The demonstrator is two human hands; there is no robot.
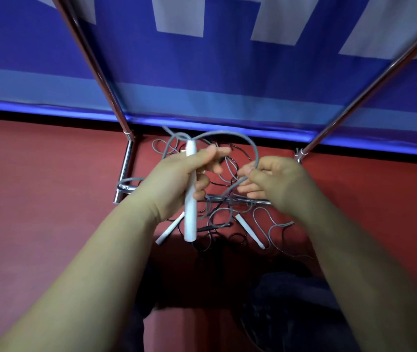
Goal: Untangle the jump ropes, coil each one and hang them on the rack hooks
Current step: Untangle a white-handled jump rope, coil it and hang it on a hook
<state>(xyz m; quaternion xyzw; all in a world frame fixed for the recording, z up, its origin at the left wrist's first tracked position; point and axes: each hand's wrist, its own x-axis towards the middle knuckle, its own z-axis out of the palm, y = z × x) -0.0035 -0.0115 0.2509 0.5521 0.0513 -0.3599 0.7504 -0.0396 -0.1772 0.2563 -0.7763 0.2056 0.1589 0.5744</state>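
Note:
My left hand (177,181) grips a white jump-rope handle (190,214) held upright, with grey cord (227,134) arching from its top over to my right hand (276,184), which pinches that cord. Below my hands a tangle of grey and black ropes (227,224) lies on the red floor. Two more white handles lie in it, one handle (169,228) at the left and another handle (250,231) at the right.
A chrome rack stands over the pile: one slanted pole (95,64) on the left, another pole (370,85) on the right, a base bar (238,199) across the tangle. A blue banner (227,72) hangs behind. Red floor (37,199) spreads to both sides.

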